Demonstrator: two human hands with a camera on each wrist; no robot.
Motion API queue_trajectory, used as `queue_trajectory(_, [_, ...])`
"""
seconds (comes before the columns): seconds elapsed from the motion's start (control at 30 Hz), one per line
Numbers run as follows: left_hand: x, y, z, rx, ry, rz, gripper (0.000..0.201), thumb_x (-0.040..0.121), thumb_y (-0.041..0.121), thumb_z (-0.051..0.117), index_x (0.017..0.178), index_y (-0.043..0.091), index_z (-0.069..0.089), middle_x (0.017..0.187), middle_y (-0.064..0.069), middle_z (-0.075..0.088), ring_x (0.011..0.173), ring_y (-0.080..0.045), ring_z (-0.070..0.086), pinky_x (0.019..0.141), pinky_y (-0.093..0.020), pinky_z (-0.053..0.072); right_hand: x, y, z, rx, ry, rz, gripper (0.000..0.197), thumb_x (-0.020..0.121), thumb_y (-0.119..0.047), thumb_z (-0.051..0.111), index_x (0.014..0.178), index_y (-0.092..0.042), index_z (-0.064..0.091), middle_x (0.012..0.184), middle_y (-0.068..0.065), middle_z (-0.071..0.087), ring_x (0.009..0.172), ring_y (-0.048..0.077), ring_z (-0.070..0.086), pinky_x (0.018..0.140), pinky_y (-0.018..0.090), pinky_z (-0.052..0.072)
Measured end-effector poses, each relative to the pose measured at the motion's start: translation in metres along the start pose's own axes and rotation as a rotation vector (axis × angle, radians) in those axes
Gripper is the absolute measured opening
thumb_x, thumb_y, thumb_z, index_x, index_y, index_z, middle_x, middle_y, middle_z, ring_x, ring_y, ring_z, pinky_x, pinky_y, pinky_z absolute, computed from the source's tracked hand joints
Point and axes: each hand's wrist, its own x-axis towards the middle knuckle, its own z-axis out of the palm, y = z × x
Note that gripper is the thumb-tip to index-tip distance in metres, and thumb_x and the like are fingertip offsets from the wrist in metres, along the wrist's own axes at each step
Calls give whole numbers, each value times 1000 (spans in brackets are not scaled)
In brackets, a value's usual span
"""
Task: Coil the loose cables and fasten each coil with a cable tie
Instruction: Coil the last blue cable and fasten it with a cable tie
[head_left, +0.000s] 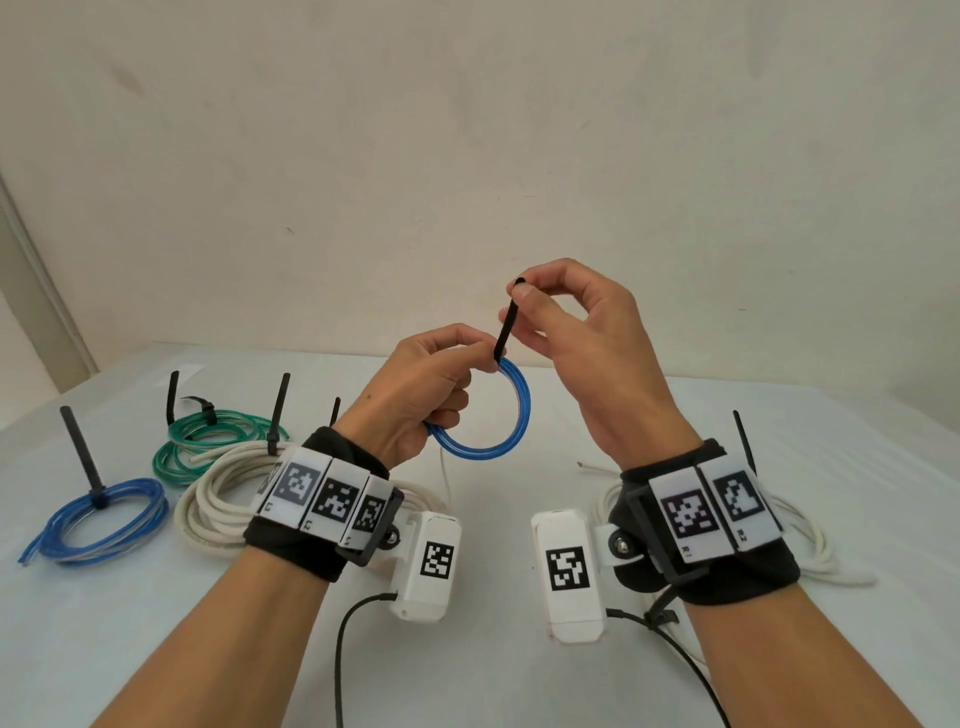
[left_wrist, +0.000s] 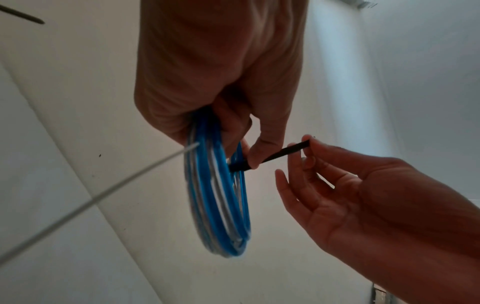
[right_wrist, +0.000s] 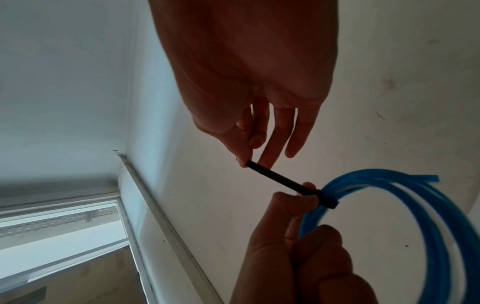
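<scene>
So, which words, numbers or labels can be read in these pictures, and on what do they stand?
"R1": small print under a square marker on the right wrist band, faint.
"R2": under the next marker on that band, faint.
"L2": under a marker on the left wrist band; its other labels are too blurred.
The black-and-white markers carry patterns only.
The wrist views show no text.
</scene>
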Motion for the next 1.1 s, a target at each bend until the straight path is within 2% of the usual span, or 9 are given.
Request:
queue_trajectory(0.1, [-2, 1, -2, -12, -94, -30, 20, 93, 6, 66, 85, 22, 73, 60, 5, 22, 49, -11, 15, 41, -22, 15, -2, -4, -1, 101, -42, 50, 11, 107, -19, 57, 112, -11, 61, 103, 12, 75, 89, 22, 79, 84, 35, 64])
queue_trajectory(0.17, [-2, 2, -2, -10, -123, -25, 20, 94, 6, 66, 84, 23, 72, 60, 5, 23, 48, -11, 15, 41, -21, 15, -3, -8, -5, 156, -40, 68, 12, 108, -19, 56, 114, -9, 59, 95, 15, 78, 87, 25, 79, 79, 32, 64])
queue_trajectory(0.27, [0, 0, 2, 33, -83, -15, 20, 92, 4, 67, 82, 21, 71, 57, 5, 28, 47, -11, 18, 42, -22, 17, -4, -9, -8, 170, -26, 90, 14, 107, -15, 57, 115, -5, 60, 89, 16, 77, 82, 27, 79, 73, 31, 64])
queue_trajectory(0.4, [-1, -3, 7, 53, 0, -18, 14, 91, 2, 67, 96, 14, 72, 55, 4, 30, 44, -11, 20, 41, -21, 19, -5, -9, -3, 146, -3, 113, 7, 104, -10, 60, 107, -5, 63, 80, 14, 75, 74, 29, 78, 74, 37, 66])
queue_trajectory(0.6, [-2, 2, 11, 75, 10, 42, 14, 91, 2, 68, 95, 15, 73, 56, 2, 33, 44, -11, 22, 40, -22, 22, -5, -17, -4, 83, 22, 67, 6, 104, -11, 60, 105, -7, 64, 77, 13, 76, 71, 28, 78, 73, 39, 66])
queue_trajectory(0.73, [-5, 6, 8, 66, -107, 26, 17, 91, 6, 72, 87, 22, 74, 55, 6, 33, 45, -10, 21, 40, -20, 23, -3, -17, -11, 140, 31, 73, 7, 106, -13, 56, 109, -8, 60, 79, 11, 75, 76, 27, 78, 73, 35, 65])
queue_trajectory(0.83, [-7, 9, 6, 40, -172, 14, 14, 91, 8, 74, 88, 22, 74, 56, 7, 32, 47, -10, 19, 40, -19, 21, -1, -19, -17, 201, 29, 110, 6, 108, -15, 53, 108, -11, 59, 81, 10, 75, 80, 26, 78, 73, 35, 65])
queue_trajectory(0.93, [-3, 2, 8, 45, -121, -1, 17, 89, 4, 74, 88, 20, 72, 59, 4, 32, 46, -10, 20, 39, -19, 21, -2, -15, -14, 175, 25, 122, 5, 106, -11, 55, 107, -9, 60, 78, 11, 73, 77, 27, 77, 73, 36, 65])
queue_trajectory(1.1, [-2, -1, 7, 57, -55, -15, 20, 88, 0, 72, 99, 17, 71, 53, 6, 28, 45, -10, 19, 40, -21, 20, -4, -12, -4, 62, 15, 67, 6, 103, -8, 58, 100, -7, 63, 76, 15, 75, 70, 32, 77, 72, 41, 66])
